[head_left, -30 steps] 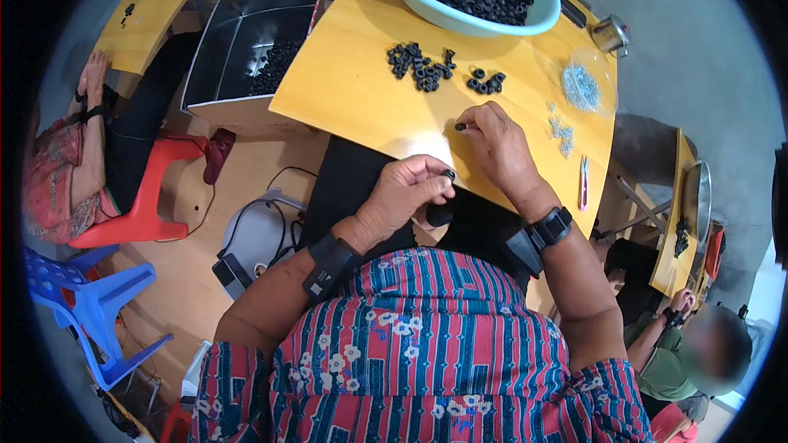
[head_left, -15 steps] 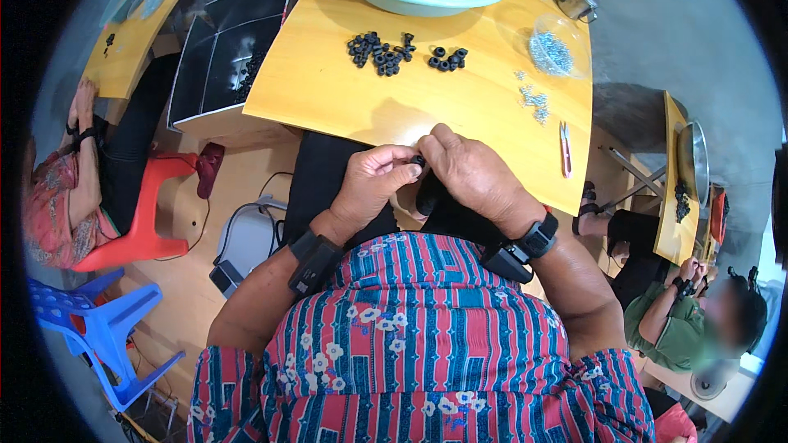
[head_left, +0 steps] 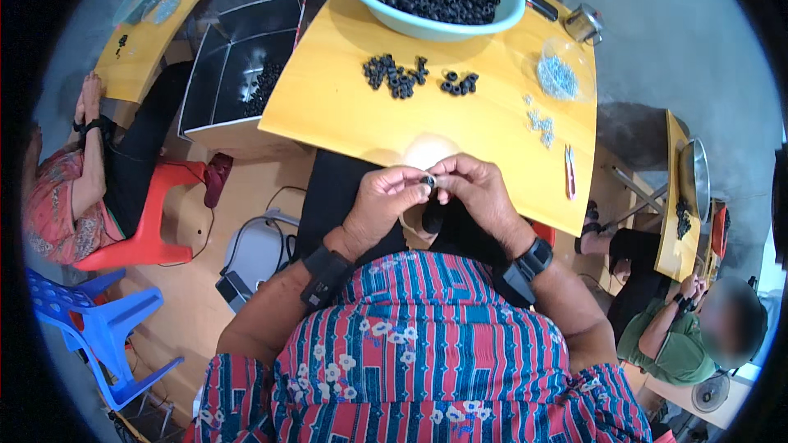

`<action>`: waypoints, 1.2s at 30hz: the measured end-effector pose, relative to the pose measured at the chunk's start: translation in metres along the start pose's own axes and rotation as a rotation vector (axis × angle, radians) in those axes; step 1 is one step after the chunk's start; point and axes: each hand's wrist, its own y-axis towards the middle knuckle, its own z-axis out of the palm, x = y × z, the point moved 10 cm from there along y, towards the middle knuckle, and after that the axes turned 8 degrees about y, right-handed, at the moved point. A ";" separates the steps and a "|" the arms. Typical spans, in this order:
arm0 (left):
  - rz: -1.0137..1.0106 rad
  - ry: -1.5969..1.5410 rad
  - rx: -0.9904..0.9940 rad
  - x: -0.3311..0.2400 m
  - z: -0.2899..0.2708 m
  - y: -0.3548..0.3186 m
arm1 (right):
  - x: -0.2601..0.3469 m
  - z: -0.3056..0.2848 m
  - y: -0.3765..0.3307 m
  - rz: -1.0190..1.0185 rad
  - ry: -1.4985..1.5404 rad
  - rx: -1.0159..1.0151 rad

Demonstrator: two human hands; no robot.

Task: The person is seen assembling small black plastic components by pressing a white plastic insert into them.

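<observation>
My left hand (head_left: 379,203) pinches a small black ring-shaped part (head_left: 428,181) between thumb and fingertips, just off the near edge of the yellow table (head_left: 345,119). Against the same part, the thumb and fingers of my right hand (head_left: 484,198) are closed; anything between them is too small or hidden to make out. Beyond my hands lie two loose groups of similar black parts, a larger pile (head_left: 396,76) and a smaller one (head_left: 459,83). Small silvery pieces (head_left: 540,125) are scattered at the right, below a clear round tub (head_left: 581,86) holding more of them.
A light-blue basin (head_left: 435,29) full of black parts stands at the table's far side. Red-handled snips (head_left: 570,176) lie at the right edge, a metal cup (head_left: 584,23) behind. An open box (head_left: 246,138) stands left. People sit at tables on both sides.
My right hand has turned, so its fingertips now show beside the black part. Both hands stay together at the part. The whole view has shifted slightly, with the table appearing lower.
</observation>
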 end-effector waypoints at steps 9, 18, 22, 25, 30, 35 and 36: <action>0.017 -0.122 0.024 -0.010 0.003 0.001 | 0.001 0.003 0.000 -0.019 0.112 -0.041; -0.019 -0.055 -0.005 0.005 0.000 -0.005 | 0.017 0.002 -0.013 -0.177 -0.124 -0.115; -0.015 -0.003 0.003 0.002 -0.001 -0.001 | 0.011 -0.006 -0.009 -0.119 -0.130 -0.172; 0.000 -0.006 -0.013 -0.004 -0.003 0.004 | 0.010 -0.010 -0.002 -0.089 0.033 -0.154; 0.000 0.033 -0.031 0.001 -0.004 0.006 | 0.015 -0.012 -0.007 -0.079 0.184 -0.140; 0.023 0.026 -0.021 0.000 -0.003 0.003 | 0.016 -0.004 -0.010 -0.097 0.163 -0.101; 0.026 0.022 -0.018 -0.001 -0.002 0.002 | 0.017 -0.003 -0.011 -0.110 0.156 -0.093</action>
